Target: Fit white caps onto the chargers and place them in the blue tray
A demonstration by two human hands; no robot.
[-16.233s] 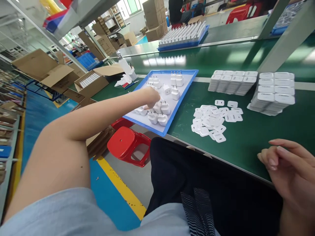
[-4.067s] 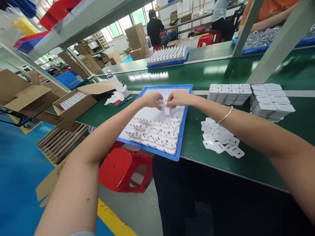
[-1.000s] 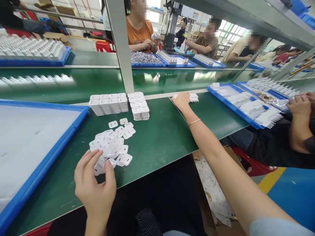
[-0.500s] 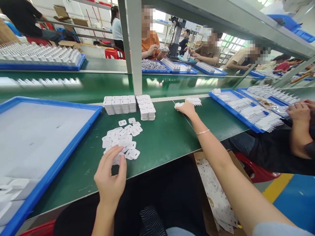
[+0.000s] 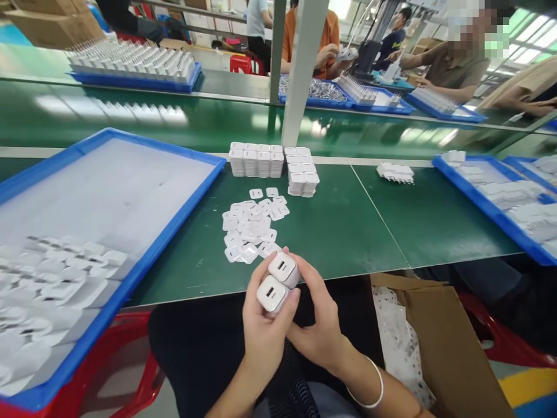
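— White chargers are seen nearest, aren't they? How are they held?

— Two white chargers (image 5: pixel 277 283) are gripped together above the lap, at the near edge of the green table (image 5: pixel 348 226). The left hand (image 5: pixel 265 334) is curled around the lower one, thumb pressed on its side; the right hand (image 5: pixel 319 328) is closed against the upper one from the right. A bracelet (image 5: pixel 369 395) is worn on the right wrist.

— And what is laid out beyond them?

— A loose heap of white stickers (image 5: pixel 251 227) is spread on the table just past the hands. A blue tray (image 5: pixel 143 264) holding rows of chargers is set to the left; a cardboard box (image 5: pixel 448 342) is placed low at the right. Farther back, stacked white packs (image 5: pixel 273 165) are lined beside a grey post (image 5: pixel 302 69), and a small white pile (image 5: pixel 395 172) is left well to the right. Other people are seated across the far bench.
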